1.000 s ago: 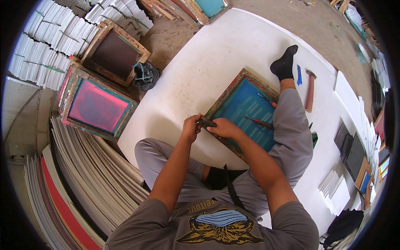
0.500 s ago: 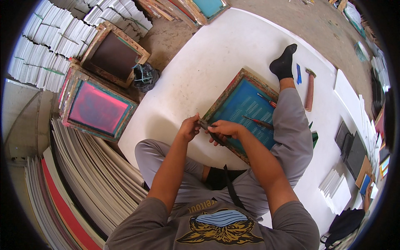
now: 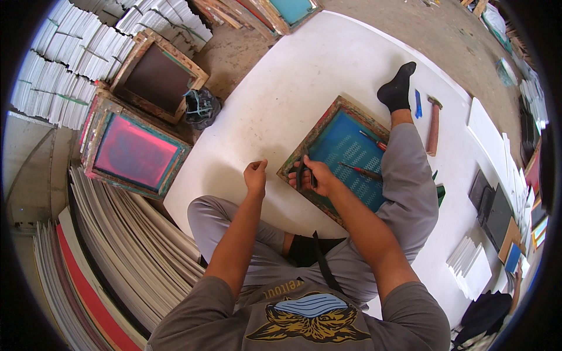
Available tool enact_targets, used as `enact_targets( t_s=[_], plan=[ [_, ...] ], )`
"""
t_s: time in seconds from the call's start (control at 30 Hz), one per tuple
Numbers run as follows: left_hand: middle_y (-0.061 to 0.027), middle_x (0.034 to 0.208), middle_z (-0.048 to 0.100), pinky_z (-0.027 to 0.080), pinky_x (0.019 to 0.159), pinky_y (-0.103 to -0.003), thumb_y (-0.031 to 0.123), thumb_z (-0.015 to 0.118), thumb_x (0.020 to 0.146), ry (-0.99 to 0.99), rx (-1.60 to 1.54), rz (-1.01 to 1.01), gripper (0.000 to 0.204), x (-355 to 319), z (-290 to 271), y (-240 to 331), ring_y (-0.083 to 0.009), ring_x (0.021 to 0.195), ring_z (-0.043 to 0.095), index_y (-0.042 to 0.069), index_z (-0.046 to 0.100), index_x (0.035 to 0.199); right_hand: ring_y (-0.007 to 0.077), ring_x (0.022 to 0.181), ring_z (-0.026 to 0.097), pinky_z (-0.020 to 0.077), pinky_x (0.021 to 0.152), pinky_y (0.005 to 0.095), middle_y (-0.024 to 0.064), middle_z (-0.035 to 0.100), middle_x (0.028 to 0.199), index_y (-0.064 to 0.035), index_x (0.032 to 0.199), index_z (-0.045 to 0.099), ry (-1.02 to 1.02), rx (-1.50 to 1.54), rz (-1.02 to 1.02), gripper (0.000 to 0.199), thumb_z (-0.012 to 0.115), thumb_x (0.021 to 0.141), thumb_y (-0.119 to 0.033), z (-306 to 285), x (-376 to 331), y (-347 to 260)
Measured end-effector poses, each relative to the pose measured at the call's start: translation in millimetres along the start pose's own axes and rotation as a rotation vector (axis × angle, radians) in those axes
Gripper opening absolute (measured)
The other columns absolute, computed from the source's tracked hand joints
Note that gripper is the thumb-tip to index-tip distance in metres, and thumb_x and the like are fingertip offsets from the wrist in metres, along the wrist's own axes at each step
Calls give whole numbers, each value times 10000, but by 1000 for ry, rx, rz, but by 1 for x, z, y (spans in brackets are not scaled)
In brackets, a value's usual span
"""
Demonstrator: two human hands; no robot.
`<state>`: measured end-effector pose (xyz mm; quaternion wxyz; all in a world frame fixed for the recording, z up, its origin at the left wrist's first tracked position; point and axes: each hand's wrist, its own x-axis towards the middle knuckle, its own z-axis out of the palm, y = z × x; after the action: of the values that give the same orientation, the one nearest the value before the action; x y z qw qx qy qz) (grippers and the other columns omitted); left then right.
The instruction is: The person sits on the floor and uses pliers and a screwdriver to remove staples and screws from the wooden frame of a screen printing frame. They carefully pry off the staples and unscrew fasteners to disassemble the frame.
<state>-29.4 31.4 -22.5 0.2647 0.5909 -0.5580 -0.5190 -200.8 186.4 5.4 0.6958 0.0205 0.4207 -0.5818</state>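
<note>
My right hand (image 3: 316, 177) is closed round the dark handles of a pair of pliers (image 3: 302, 169), held over the near left edge of a wooden-framed printing screen (image 3: 333, 138) with blue mesh. To its left, my left hand (image 3: 255, 176) is raised above the white board, thumb and fingertips pinched together. Whatever lies in that pinch is too small to make out. On the mesh rest two screwdrivers, one with a red and black handle (image 3: 367, 173) and another (image 3: 380, 144) partly behind my right leg.
Beyond my right leg lie a hammer (image 3: 434, 126) and a blue cutter (image 3: 418, 104) on the white board (image 3: 257, 117). Framed screens, one with pink mesh (image 3: 137, 153), lean at the left beside a dark bag (image 3: 202, 109). Stacked sheets (image 3: 134, 234) stand at near left.
The pliers and my right hand have drawn away from my left hand, with the pliers now turned more upright. My left hand has shifted slightly left, still pinched.
</note>
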Motion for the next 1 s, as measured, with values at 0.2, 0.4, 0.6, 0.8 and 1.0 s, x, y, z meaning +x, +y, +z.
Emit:
enact_targets(
  t_s=[0.2, 0.4, 0.6, 0.8, 1.0],
  plan=[
    [-92, 873, 701, 500, 742, -306, 255, 745, 892, -17, 56, 47, 315, -9, 4, 0, -167, 795, 628, -45, 716, 984, 388, 946, 723, 596, 797, 513, 263, 697, 1095, -38, 1239, 520, -51, 179, 5, 471, 378, 1083, -459, -3, 8, 6],
    [-106, 885, 711, 507, 767, -315, 252, 733, 894, -30, 84, 82, 313, -11, 6, 0, -181, 816, 641, -50, 722, 976, 386, 877, 717, 593, 765, 530, 244, 701, 1018, -37, 1170, 556, -34, 334, 3, 460, 394, 1077, -457, 5, 11, 14],
    [-139, 978, 707, 485, 868, -334, 266, 745, 899, -85, 98, 63, 373, -12, 7, -7, -213, 912, 639, -69, 698, 1058, 260, 628, 653, 570, 570, 438, 132, 654, 783, -49, 1070, 562, 204, 32, 17, 239, 616, 1000, -271, 16, 6, 8],
    [-121, 943, 694, 501, 795, -328, 263, 735, 908, -143, 105, 50, 352, -21, 14, -7, -201, 843, 635, -64, 696, 1033, 216, 511, 599, 497, 448, 393, 107, 602, 696, -19, 952, 546, 346, -420, -62, 157, 676, 865, -33, 9, -1, -1],
    [-88, 851, 683, 525, 607, -310, 266, 731, 913, -190, 59, -43, 299, -30, 21, -4, -162, 662, 634, -27, 718, 973, 232, 508, 611, 479, 453, 398, 146, 607, 692, 14, 922, 551, 441, -833, -189, 143, 656, 842, -41, -8, 8, 4]
  ],
)
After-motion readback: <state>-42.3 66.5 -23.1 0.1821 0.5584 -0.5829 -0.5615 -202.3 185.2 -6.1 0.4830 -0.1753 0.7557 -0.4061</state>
